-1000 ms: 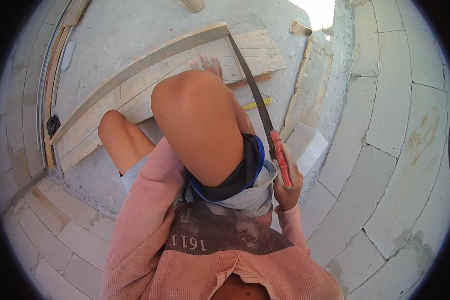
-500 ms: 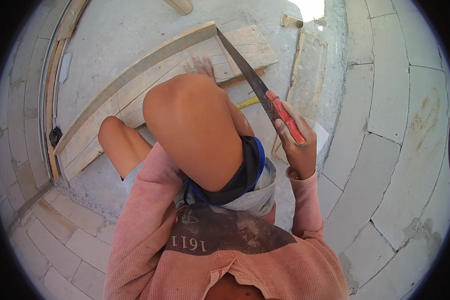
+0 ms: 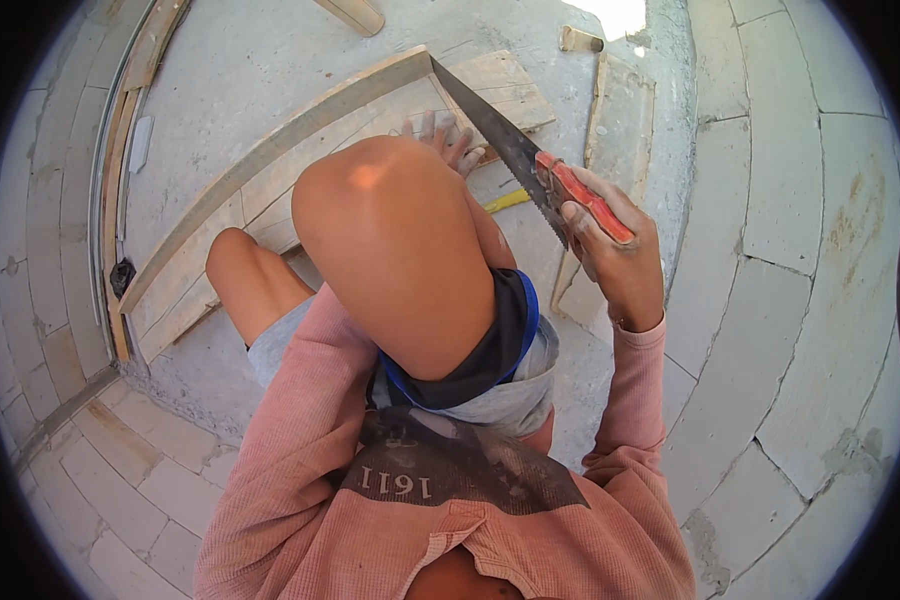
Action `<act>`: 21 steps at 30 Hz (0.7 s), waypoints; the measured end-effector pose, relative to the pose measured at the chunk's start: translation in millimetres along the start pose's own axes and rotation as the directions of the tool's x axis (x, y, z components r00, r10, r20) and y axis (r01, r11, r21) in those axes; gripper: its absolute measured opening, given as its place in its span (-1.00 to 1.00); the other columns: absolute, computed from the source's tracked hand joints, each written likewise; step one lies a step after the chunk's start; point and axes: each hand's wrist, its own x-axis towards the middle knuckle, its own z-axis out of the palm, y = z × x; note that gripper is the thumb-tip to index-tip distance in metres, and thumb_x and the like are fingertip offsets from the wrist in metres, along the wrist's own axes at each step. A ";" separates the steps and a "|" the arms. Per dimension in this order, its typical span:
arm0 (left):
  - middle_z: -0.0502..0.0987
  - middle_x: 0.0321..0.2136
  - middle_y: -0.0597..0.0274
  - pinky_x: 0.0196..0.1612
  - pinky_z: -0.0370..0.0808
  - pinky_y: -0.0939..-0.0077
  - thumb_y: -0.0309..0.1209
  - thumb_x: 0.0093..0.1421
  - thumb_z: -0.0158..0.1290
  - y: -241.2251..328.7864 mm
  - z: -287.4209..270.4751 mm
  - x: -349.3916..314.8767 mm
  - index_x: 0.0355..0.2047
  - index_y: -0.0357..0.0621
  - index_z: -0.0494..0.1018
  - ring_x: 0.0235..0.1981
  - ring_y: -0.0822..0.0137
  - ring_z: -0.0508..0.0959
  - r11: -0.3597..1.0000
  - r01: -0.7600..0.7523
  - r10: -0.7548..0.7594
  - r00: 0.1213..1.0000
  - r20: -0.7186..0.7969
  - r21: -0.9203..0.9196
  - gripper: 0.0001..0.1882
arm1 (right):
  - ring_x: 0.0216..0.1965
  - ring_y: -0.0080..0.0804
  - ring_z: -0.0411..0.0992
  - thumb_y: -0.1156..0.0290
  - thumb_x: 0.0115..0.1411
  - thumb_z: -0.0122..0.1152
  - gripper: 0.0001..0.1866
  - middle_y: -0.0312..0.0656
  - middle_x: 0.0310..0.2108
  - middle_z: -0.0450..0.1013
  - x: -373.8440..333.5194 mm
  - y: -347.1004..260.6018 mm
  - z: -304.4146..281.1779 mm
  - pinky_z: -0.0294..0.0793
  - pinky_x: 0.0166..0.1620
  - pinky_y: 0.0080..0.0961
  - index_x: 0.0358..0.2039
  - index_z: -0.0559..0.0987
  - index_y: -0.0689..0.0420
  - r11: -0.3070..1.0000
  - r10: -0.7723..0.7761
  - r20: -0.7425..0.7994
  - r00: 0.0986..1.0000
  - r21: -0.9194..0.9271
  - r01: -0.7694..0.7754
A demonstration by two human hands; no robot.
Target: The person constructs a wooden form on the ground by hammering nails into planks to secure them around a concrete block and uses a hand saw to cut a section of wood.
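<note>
My right hand (image 3: pixel 620 225) is wrapped round the red handle of a handsaw (image 3: pixel 500 130). The saw's dark blade slants up and left, its tip by the far end of a long narrow plank (image 3: pixel 300 125) that stands on edge. Beneath that plank lie flat wooden boards (image 3: pixel 510 90). Beyond my raised knee, my left hand (image 3: pixel 445 138) rests on the boards with its fingers spread, close to the blade; my knee hides part of the hand. A yellow tool or strip (image 3: pixel 508 201), partly covered, lies on the floor near the blade's toothed edge.
Pale block walls (image 3: pixel 775 180) curve along the right and the lower left. A flat board (image 3: pixel 620 120) and a short wood offcut (image 3: pixel 580 40) lie at the far right. Another wood piece (image 3: pixel 355 14) is at the top. A wooden frame (image 3: pixel 115 190) stands on the left.
My left hand has slid right along the boards, towards the blade, and its fingers have spread. My right hand has moved right and slightly up with the saw, whose blade now slopes less steeply.
</note>
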 end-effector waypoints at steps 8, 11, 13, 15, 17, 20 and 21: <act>0.47 0.24 0.21 0.43 0.10 -0.27 -0.14 0.39 0.07 -5.4 -29.8 -11.8 0.21 -0.12 0.40 0.35 -0.01 0.35 0.990 0.069 -0.062 0.996 0.056 -0.123 -0.52 | -0.23 -0.55 0.50 0.38 0.34 0.28 -0.63 -0.21 -0.14 0.61 1.8 0.1 -1.5 0.48 -0.16 -0.63 0.11 0.60 0.26 0.997 0.042 0.030 0.999 0.070 -0.044; 0.40 0.28 0.18 0.43 0.11 -0.20 -0.16 0.41 0.03 1.7 -62.4 -17.4 0.27 -0.11 0.31 0.37 -0.01 0.32 0.981 0.081 -0.056 0.988 0.143 -0.178 -0.49 | -0.17 -0.46 0.57 0.40 0.34 0.28 -0.62 -0.13 -0.11 0.63 -6.1 4.1 2.3 0.52 -0.12 -0.58 0.13 0.59 0.24 1.000 0.017 -0.016 1.000 0.007 -0.017; 0.36 0.31 0.16 0.44 0.12 -0.16 -0.16 0.43 0.00 7.9 -94.7 -19.2 0.31 -0.11 0.25 0.38 0.00 0.30 0.969 0.102 -0.052 0.974 0.220 -0.225 -0.47 | -0.11 -0.38 0.60 0.40 0.33 0.29 -0.60 -0.06 -0.07 0.63 -19.8 29.7 13.7 0.55 -0.09 -0.52 0.15 0.57 0.24 0.998 -0.050 -0.028 0.998 -0.027 0.050; 0.31 0.34 0.14 0.44 0.13 -0.11 -0.17 0.45 -0.03 14.5 -132.0 -22.0 0.35 -0.10 0.19 0.40 0.00 0.27 0.954 0.139 -0.055 0.952 0.302 -0.265 -0.45 | -0.05 -0.29 0.63 0.40 0.33 0.30 -0.58 0.00 -0.04 0.63 -27.0 43.6 26.9 0.57 -0.05 -0.47 0.16 0.56 0.23 0.991 -0.125 -0.032 0.992 -0.057 0.123; 0.27 0.37 0.13 0.45 0.13 -0.07 -0.18 0.47 -0.06 20.6 -168.7 -19.5 0.38 -0.10 0.14 0.41 0.00 0.25 0.938 0.174 -0.055 0.928 0.368 -0.300 -0.43 | 0.03 -0.14 0.62 0.42 0.31 0.30 -0.54 0.10 0.02 0.60 -38.2 41.8 44.3 0.59 0.00 -0.36 0.20 0.52 0.22 0.962 -0.230 -0.080 0.970 -0.169 0.214; 0.20 0.42 0.10 0.45 0.14 0.00 -0.19 0.49 -0.10 24.5 -223.5 -17.9 0.44 -0.09 0.05 0.43 0.01 0.22 0.921 0.238 -0.089 0.899 0.428 -0.307 -0.40 | 0.00 -0.05 0.63 0.48 0.29 0.28 -0.53 0.13 0.03 0.58 -43.1 39.0 57.4 0.61 -0.02 -0.31 0.21 0.51 0.22 0.958 -0.241 -0.038 0.970 -0.171 0.231; 0.17 0.43 0.09 0.46 0.15 0.02 -0.20 0.50 -0.12 34.3 -219.4 -10.0 0.46 -0.08 0.02 0.44 0.01 0.21 0.900 0.226 -0.047 0.900 0.434 -0.371 -0.38 | -0.01 -0.01 0.63 0.49 0.28 0.28 -0.52 0.15 0.03 0.58 -46.4 44.6 50.5 0.61 -0.03 -0.30 0.22 0.50 0.22 0.957 -0.200 -0.068 0.977 -0.226 0.180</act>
